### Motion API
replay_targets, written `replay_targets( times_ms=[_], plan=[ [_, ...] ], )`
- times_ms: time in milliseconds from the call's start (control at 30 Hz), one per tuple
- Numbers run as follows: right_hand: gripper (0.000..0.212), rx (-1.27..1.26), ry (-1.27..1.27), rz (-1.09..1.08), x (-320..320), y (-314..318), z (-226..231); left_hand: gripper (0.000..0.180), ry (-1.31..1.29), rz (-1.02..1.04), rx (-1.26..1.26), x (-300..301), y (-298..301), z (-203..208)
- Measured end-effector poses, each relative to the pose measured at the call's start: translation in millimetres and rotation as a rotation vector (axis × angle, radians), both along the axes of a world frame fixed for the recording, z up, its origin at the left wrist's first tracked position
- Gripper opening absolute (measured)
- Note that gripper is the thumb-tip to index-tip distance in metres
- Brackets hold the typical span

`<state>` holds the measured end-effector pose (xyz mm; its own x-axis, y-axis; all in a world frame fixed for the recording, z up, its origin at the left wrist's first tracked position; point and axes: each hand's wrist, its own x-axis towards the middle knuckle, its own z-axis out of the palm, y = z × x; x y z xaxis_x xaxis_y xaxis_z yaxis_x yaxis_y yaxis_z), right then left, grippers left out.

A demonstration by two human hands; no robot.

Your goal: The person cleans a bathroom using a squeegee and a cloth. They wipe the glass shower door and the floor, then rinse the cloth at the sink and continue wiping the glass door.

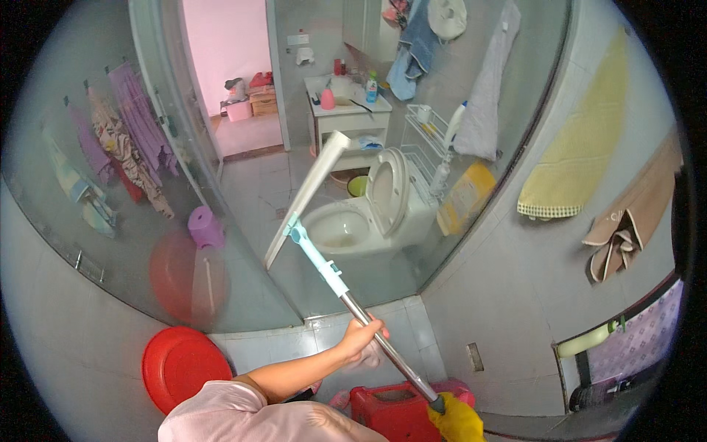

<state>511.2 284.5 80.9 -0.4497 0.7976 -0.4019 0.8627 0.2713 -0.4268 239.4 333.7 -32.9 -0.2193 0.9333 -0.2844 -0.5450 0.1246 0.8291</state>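
My left hand (361, 341) is closed around the metal pole (398, 355) of a long-handled squeegee. A pale blue joint (313, 250) links the pole to a long white bar head (313, 188), raised near the edge of the glass partition. At the pole's lower end, past a dark grey collar, is a crumpled yellow thing (456, 421). It may be a glove over my right hand or a cloth; no fingers can be made out. Beyond the head stands a white toilet (339, 227) with its lid up.
A red basin (184, 368) leans at the lower left; a red container (390, 409) sits below the pole. Glass panels (243, 276) enclose this corner. Towels (574, 140) hang on the right wall. Behind the toilet are a wire rack (427, 136) and a washbasin cabinet (350, 118).
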Motion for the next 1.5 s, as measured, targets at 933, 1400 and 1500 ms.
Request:
replay_targets(
  times_ms=[933, 1400, 1500],
  plan=[
    [0.03, -0.541, 0.107, -0.458, 55, -7, -390, 0.018, 0.163, -0.265, -0.865, 72, 90, -365],
    [0.031, -0.848, 0.361, -0.801, 135, -39, -343, 0.021, -0.009, -0.712, -0.562, 131, 62, -328],
    [0.03, -1.065, 0.702, -0.984, 148, -45, -335, 0.02, -0.038, -0.71, -0.436, 165, 85, -290]
  ],
)
